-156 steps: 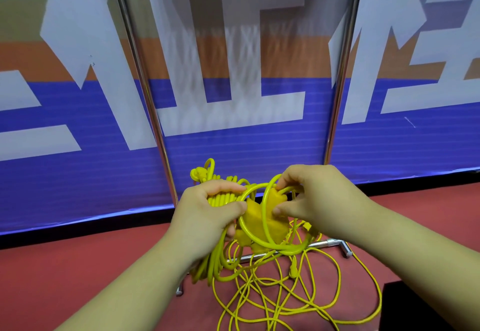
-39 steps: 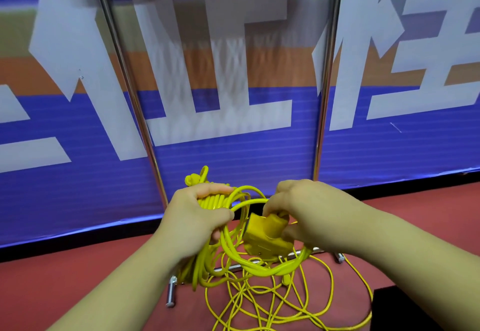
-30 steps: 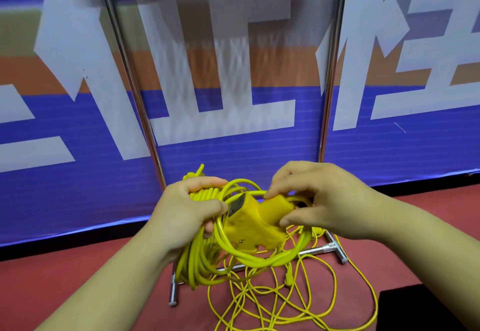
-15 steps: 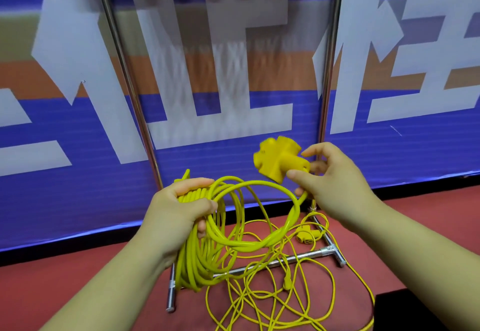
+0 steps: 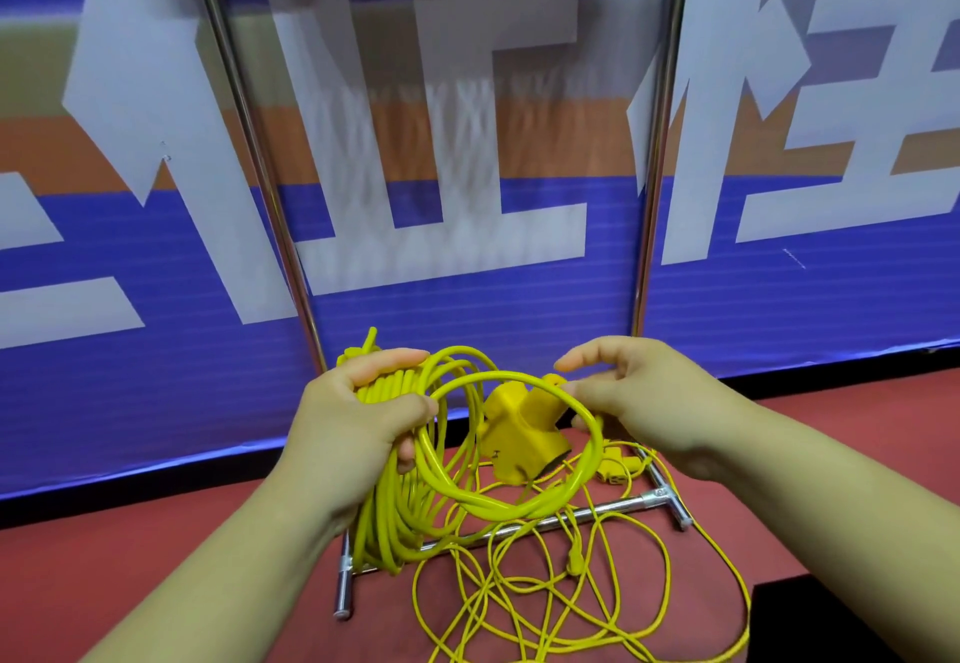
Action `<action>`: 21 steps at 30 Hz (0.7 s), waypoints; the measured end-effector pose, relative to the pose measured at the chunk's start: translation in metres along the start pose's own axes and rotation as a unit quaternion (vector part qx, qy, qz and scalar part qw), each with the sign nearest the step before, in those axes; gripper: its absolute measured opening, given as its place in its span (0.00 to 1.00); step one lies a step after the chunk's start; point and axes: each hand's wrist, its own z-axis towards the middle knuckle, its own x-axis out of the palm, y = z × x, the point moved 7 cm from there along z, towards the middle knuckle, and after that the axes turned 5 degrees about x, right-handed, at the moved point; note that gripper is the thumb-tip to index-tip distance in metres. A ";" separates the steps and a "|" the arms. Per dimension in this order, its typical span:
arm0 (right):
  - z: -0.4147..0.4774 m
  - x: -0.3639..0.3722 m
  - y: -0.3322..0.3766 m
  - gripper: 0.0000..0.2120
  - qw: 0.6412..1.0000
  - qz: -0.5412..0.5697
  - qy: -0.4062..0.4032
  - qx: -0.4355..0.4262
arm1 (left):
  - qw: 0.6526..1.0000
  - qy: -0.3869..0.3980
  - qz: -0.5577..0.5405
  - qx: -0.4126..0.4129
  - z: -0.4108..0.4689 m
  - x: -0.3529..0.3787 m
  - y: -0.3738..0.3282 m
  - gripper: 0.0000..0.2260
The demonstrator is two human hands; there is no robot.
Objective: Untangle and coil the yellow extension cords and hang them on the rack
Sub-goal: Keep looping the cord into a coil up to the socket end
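Observation:
My left hand (image 5: 358, 423) grips a thick bundle of coiled yellow extension cord (image 5: 400, 506) that hangs down from my fist. One wide loop of the cord (image 5: 519, 504) swings out to the right. My right hand (image 5: 639, 402) pinches that loop near its top right, fingers partly spread. A yellow multi-socket block (image 5: 519, 433) hangs inside the loop, just left of my right hand. More thin yellow cord (image 5: 545, 605) lies tangled on the red floor below. The chrome rack's uprights (image 5: 260, 168) rise behind both hands.
The rack's chrome base bars (image 5: 519, 530) lie on the floor under the tangle, with a foot (image 5: 343, 584) at the left. A blue, orange and white banner wall (image 5: 467, 142) stands close behind. A black box (image 5: 852, 621) sits at the lower right.
My right hand has lowered the socket block from above the coil and let it drop inside the loop, and now pinches the loop's cord. My left hand keeps its grip on the bundle.

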 end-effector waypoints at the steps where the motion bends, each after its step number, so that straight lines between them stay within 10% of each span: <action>1: -0.001 0.003 -0.003 0.10 1.000 0.017 0.012 0.018 | 1.000 -0.001 0.001 0.002 0.000 0.000 0.000 0.17; 13: -0.001 0.022 -0.018 0.14 0.984 0.140 0.057 0.096 | 0.998 -0.060 -0.026 0.020 0.005 -0.007 -0.002 0.16; 21: 0.000 0.014 -0.017 0.29 0.987 -0.152 -0.006 0.048 | 0.998 -0.056 -0.012 0.014 0.000 0.001 0.003 0.17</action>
